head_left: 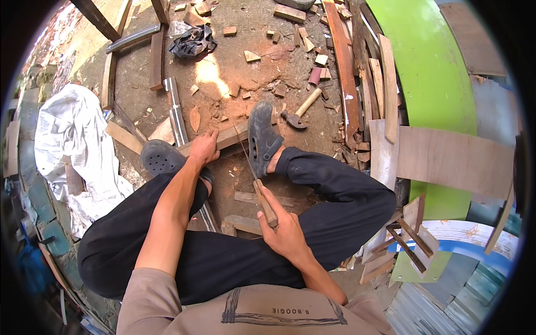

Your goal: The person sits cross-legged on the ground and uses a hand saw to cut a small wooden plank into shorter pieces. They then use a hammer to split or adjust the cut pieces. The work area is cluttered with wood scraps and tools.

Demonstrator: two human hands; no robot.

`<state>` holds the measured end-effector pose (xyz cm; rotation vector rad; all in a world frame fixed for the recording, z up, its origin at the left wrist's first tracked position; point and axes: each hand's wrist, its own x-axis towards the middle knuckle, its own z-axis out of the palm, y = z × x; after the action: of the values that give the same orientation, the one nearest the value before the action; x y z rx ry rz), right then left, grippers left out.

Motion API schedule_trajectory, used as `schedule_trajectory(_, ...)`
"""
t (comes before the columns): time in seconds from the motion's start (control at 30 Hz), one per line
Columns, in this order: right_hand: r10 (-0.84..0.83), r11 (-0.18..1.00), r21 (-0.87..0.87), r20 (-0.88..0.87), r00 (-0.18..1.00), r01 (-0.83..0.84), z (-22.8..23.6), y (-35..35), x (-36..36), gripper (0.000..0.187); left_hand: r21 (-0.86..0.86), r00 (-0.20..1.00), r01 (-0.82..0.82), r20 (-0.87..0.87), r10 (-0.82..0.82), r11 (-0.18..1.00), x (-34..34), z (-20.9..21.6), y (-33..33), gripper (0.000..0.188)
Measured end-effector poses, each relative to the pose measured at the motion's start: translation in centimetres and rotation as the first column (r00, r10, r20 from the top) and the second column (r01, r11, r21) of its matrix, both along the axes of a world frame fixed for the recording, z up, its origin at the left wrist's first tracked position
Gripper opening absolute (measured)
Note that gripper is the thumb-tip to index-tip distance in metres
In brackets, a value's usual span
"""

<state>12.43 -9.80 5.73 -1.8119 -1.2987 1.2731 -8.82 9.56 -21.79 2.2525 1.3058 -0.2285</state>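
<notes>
My right hand (283, 230) is closed round the wooden handle of a handsaw (264, 202). The saw's thin blade points away from me and lies across a length of squared timber (228, 138), near its right part. My left hand (204, 147) grips that timber to the left of the blade. A grey clog (261, 140) on my right foot rests against the timber's right end, close beside the blade. The other grey clog (162, 157) is by the timber's left end, partly behind my left forearm.
A hammer (302, 109) lies beyond my right foot, near a reddish cylinder (315, 76). Several wood offcuts (252, 56) litter the ground. White sacking (78, 145) is heaped at left, and a black plastic bag (192, 42) lies farther off. Planks (387, 84) and a green panel (438, 106) line the right.
</notes>
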Motion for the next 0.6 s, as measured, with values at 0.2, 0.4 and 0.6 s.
schedule_trajectory(0.2, -0.001, 0.998, 0.061, -0.018, 1.000, 0.002, -1.4, -0.5, 1.2, 0.060, -0.009, 0.999, -0.039, 0.007, 0.039, 0.999, 0.1, 0.5, 0.8, 0.060)
schedule_trajectory(0.4, -0.024, 0.997, 0.072, -0.009, 1.000, 0.025, -1.5, -0.5, 1.2, 0.058, 0.010, 1.000, -0.010, -0.011, 0.010, 1.000, 0.4, 1.0, 0.8, 0.051)
schedule_trajectory(0.6, -0.021, 0.998, 0.068, 0.037, 0.999, 0.018, -0.8, 0.0, 0.6, 0.056, 0.018, 1.000, -0.022, -0.021, 0.022, 1.000, 0.2, -0.1, 0.6, 0.063)
